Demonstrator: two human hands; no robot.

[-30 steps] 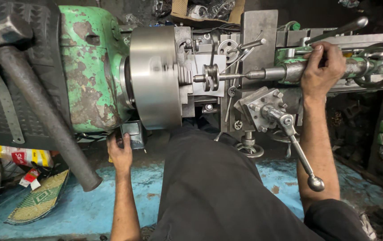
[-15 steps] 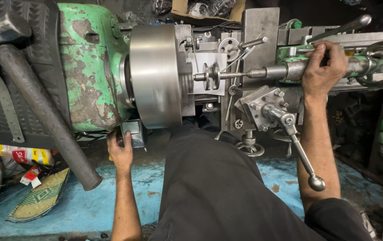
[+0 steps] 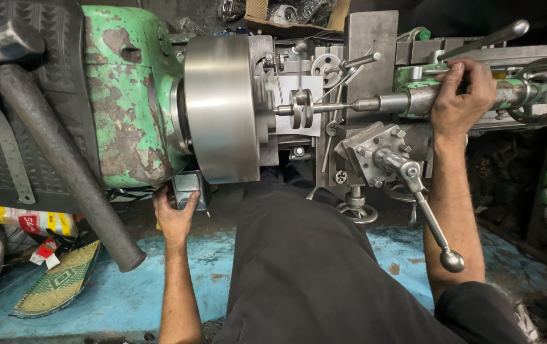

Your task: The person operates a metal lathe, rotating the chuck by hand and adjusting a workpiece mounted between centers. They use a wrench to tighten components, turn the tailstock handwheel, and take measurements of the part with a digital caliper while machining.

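Note:
I look down at an old green lathe (image 3: 127,102). Its big steel chuck (image 3: 222,108) is blurred smooth, as if spinning, with a small round workpiece (image 3: 300,108) in front of it. A drill bit (image 3: 327,107) reaches from the tailstock barrel (image 3: 407,99) toward that workpiece. My right hand (image 3: 461,95) is wrapped over the tailstock barrel. My left hand (image 3: 174,213) rests on a small grey switch box (image 3: 188,185) under the headstock, thumb and fingers on its sides.
A tool post (image 3: 378,150) with a long ball-ended handle (image 3: 429,216) juts toward me. A handwheel (image 3: 544,89) sits at the tailstock's end. A heavy sledgehammer (image 3: 63,159) lies on a black rubber mat at left. The floor (image 3: 127,299) below is blue.
The chuck's jaws, distinct a second ago, are now smeared into a smooth blur. Both hands stay where they were.

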